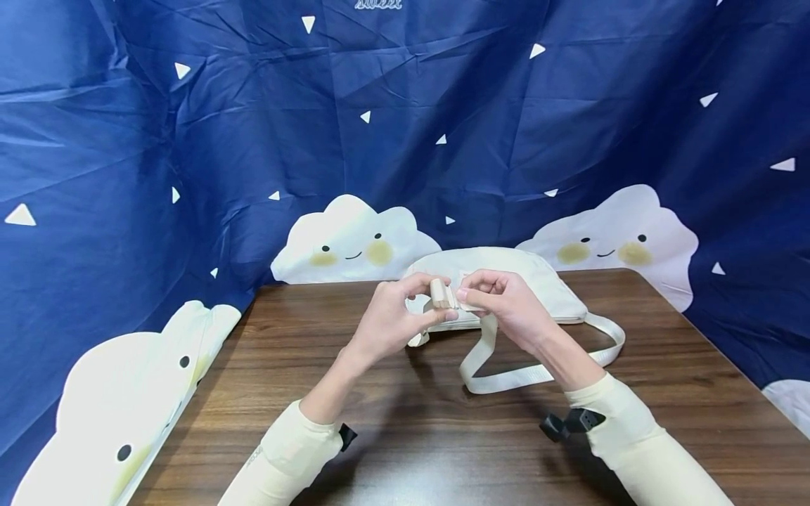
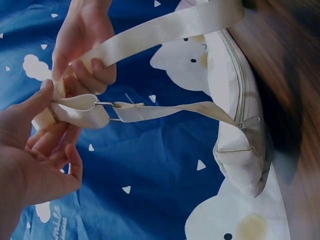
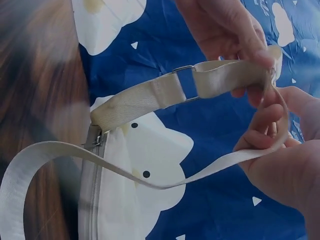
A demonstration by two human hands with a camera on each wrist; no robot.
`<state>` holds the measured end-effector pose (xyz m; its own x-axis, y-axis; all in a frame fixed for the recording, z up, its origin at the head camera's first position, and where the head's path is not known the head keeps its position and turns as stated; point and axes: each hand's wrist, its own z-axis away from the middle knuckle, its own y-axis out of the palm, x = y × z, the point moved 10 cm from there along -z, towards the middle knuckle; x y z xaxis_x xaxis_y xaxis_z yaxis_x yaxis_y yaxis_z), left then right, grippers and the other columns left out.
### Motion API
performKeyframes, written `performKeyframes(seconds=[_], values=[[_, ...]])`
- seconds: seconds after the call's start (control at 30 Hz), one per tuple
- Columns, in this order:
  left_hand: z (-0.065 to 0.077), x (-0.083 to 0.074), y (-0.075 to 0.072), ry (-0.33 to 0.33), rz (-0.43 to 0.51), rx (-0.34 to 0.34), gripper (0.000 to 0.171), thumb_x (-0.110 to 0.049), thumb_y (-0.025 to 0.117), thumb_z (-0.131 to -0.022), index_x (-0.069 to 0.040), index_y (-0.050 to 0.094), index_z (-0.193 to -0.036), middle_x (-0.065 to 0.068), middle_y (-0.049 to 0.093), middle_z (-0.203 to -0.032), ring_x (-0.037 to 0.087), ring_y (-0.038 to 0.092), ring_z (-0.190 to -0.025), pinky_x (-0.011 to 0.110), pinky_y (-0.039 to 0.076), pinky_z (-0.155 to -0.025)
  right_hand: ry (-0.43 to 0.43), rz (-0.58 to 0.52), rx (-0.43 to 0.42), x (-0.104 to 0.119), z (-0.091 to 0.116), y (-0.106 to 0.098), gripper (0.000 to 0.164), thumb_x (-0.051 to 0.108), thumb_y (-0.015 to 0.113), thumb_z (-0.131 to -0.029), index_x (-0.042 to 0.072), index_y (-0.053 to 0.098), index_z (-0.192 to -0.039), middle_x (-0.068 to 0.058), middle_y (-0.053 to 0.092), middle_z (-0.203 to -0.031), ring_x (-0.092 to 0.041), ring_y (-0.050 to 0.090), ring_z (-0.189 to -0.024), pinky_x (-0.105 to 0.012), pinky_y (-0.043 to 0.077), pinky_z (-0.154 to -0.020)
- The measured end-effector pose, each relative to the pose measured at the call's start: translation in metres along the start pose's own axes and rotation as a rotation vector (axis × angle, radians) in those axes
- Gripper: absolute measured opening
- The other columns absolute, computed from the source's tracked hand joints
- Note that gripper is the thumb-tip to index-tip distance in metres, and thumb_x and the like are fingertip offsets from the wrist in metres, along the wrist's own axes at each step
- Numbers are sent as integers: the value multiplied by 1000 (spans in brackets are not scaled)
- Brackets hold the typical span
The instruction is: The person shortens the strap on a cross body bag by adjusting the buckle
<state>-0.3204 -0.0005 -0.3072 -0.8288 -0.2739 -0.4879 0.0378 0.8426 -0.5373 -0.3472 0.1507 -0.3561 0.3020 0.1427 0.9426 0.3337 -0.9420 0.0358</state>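
A cream-white bag (image 1: 544, 284) with a zipper (image 3: 95, 185) lies on the table beyond both hands. Its webbing strap (image 1: 506, 383) runs up to the hands and curves over the tabletop. My left hand (image 1: 389, 320) pinches a folded loop of the strap (image 2: 82, 112) between thumb and fingers. Close beside it, my right hand (image 1: 509, 306) grips the strap where it leaves the fold, with fingers curled round it. A rectangular metal ring (image 3: 184, 68) links the loop to the short strap piece (image 3: 142, 102) at the bag's end. The fingers partly hide the far end of the fold.
The brown wooden table (image 1: 304, 344) carries the bag. Behind and to the left hangs a dark blue cloth (image 1: 405, 91) printed with clouds and white triangles. Each forearm wears a black wrist device (image 1: 582, 420) over a pale sleeve.
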Motion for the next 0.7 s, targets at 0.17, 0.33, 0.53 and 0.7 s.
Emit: performKeyframes(seconds=[0.17,0.33,0.53,0.7], values=[[2,0,4,-5,-8,18,45,-27,90,-80,-10,71,-117,-10,75,-94,6,56,-67,24,46,-63,-22,46,-25,4,1,2,13,8,74,-93,-3,67,-93,1,58,-74,-12,48,-65,-24,40,-60],[2,-1,5,0,22,34,52,-21,89,-80,-7,65,-124,1,76,-106,3,66,-88,30,53,-75,-5,-3,11,0,1,7,10,7,71,-97,-1,66,-96,0,60,-76,-12,50,-66,-23,43,-61],[1,-2,10,51,-112,65,56,-24,85,-86,-10,58,-132,1,71,-121,4,63,-114,37,42,-93,44,-51,45,-4,1,12,12,7,70,-97,3,59,-101,-3,62,-82,-15,54,-70,-25,48,-65],[1,-7,8,121,-184,47,55,-21,87,-84,-8,59,-131,-3,72,-106,11,67,-99,34,45,-88,60,-138,10,-4,1,9,21,1,68,-95,4,55,-111,-5,67,-88,-17,57,-71,-25,48,-67]])
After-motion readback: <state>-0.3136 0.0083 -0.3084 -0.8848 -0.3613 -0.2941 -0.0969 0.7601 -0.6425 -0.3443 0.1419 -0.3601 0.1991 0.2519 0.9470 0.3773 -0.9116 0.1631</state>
